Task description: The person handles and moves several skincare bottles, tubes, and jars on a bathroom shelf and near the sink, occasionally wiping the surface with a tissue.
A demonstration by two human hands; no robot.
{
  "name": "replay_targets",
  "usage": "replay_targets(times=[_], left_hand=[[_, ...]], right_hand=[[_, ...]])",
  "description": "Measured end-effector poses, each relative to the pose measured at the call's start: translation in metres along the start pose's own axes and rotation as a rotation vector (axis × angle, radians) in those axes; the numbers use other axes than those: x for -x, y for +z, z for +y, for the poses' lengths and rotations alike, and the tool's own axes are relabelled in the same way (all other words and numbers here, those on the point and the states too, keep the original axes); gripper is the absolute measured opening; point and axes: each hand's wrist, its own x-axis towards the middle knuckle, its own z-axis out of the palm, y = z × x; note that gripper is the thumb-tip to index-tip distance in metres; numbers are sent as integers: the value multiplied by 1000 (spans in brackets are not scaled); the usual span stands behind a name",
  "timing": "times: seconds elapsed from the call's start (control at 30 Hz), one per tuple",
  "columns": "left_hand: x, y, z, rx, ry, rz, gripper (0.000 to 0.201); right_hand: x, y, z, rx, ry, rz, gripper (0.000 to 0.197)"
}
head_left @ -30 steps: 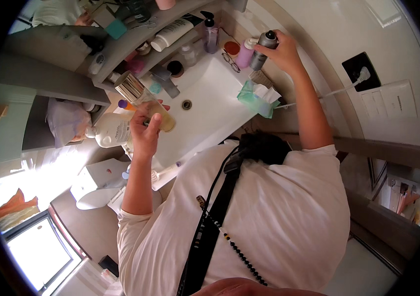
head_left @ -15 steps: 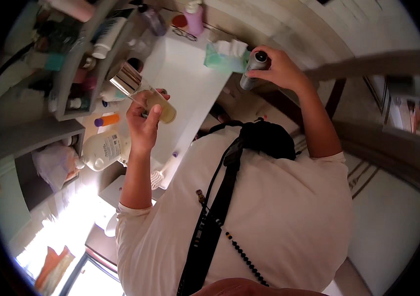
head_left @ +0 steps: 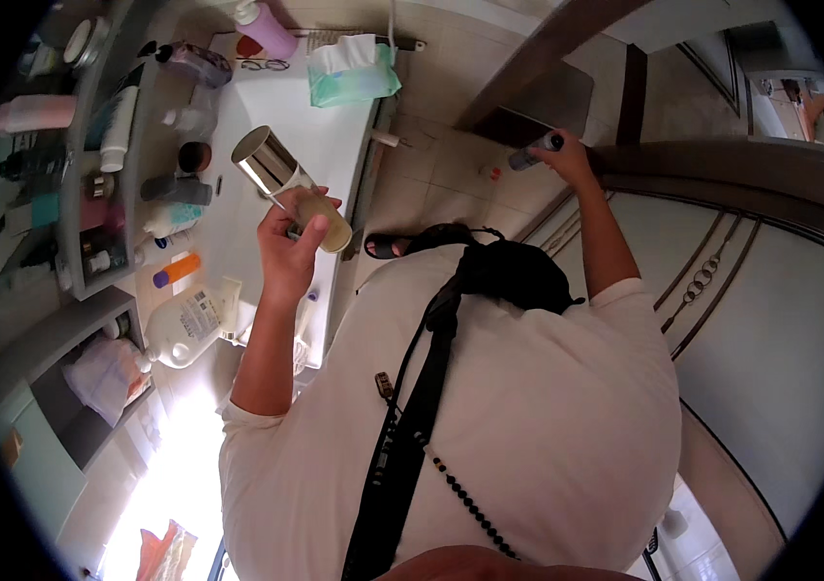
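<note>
My left hand (head_left: 288, 247) is closed around a clear bottle with a shiny metallic cap (head_left: 265, 161) and a yellowish lower part. The bottle is tilted over the white basin (head_left: 281, 102), its cap toward the upper left. Out to the right, my right hand (head_left: 573, 160) grips a small grey bottle with a dark top (head_left: 530, 156), held over the floor and away from the basin. Part of each bottle is hidden behind the fingers.
A green pack of wipes (head_left: 359, 89), a purple pump bottle (head_left: 271, 34) and glasses (head_left: 265, 66) lie along the basin's far end. Left are grey shelves (head_left: 92, 208) with toiletries, an orange tube (head_left: 177, 271) and a large pale jug (head_left: 184, 327). A wooden door (head_left: 722, 261) stands at right.
My view has turned toward the right. The right hand has moved away from the wipes and basin with the grey bottle, out over the floor. The left hand still holds its bottle over the basin.
</note>
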Motion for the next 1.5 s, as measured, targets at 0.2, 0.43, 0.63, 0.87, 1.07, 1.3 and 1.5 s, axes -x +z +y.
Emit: replay_targets(times=[0.2,0.43,0.63,0.87,1.07,1.3,1.5], left_hand=[[-2,48,-11,-98,-17,33,38],[1,114,-22,-60,-74,32,41],[5,149,-39,-51,-71,45,40],[0,141,-98,-113,-13,47,34],[-12,111,-227,-280,35,122,44],[-30,93,-384,-104,-15,101,51],[-40,95,-447,-3,-24,71,51]], right_hand=[[5,-6,99,-198,342,-60,76],[13,4,171,100,128,149,66],[13,37,224,190,178,54,60],[1,100,274,208,234,129,48],[-56,200,333,180,281,214,49],[-131,313,460,110,289,370,47],[-158,371,513,161,375,349,50]])
